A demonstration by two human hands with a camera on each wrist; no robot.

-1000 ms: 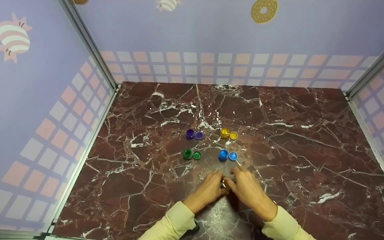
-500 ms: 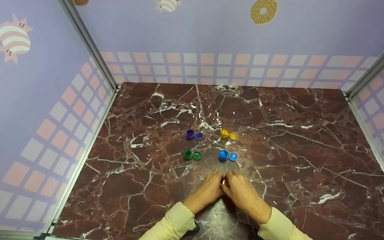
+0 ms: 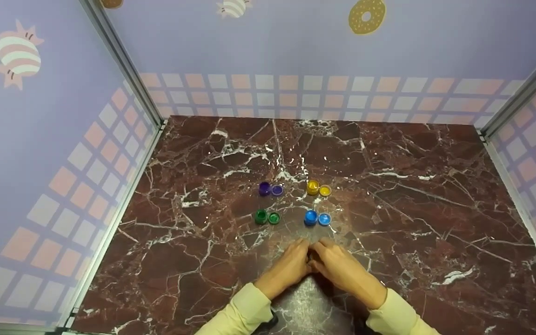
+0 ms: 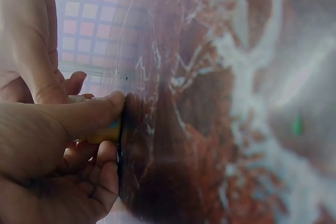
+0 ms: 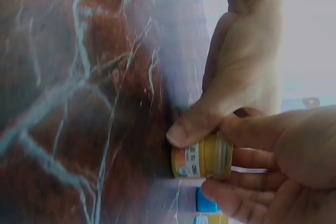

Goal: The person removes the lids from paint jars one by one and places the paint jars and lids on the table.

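Observation:
A small paint jar (image 5: 191, 160) with a yellow-ochre body, a printed label and a clear screw lid (image 5: 224, 156) is between the hands at the near middle of the table. My left hand (image 3: 286, 266) grips the jar's body, its thumb lying along the label near the tabletop. From the other side my right hand (image 3: 340, 269) pinches the lid between thumb and fingers. In the left wrist view only a strip of the yellow jar (image 4: 102, 135) shows under the left thumb. Seen from the head, both hands cover most of the jar.
Beyond the hands stand open paint jars, each beside its lid: blue (image 3: 311, 217), green (image 3: 261, 217), purple (image 3: 264, 188) and yellow (image 3: 312, 187). The dark red marble-patterned table (image 3: 193, 260) is enclosed by lilac printed panels (image 3: 268, 42) at the back and sides.
The right hand's fingers, raised and spread a little one second ago, have closed in over the jar's top, and its wrist has turned slightly. The left hand stays in place.

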